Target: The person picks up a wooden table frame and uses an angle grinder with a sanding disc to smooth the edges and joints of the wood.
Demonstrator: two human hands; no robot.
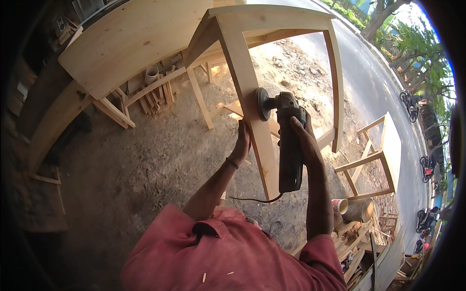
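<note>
My right hand (305, 140) is wrapped round the dark body of an angle grinder (290, 155), which stands nearly upright. The grinder's round sanding disc (263, 104) lies against the right side of a pale wooden table leg (253, 116). From the tool's lower end a thin cord (257, 199) runs off to the left. My left hand (241, 145) grips the same leg from its left edge, a little below the disc; some of its fingers are hidden behind the wood. The leg belongs to a bare wooden table (276, 18) raised in front of me.
At the left is a large pale wooden panel (141, 43), with wood offcuts (156, 99) and a white bucket (151, 73) behind it. A small wooden table (390, 150) lies tipped at the right, above two buckets (360, 210) and scrap wood. Beyond runs a road (374, 80) with motorbikes.
</note>
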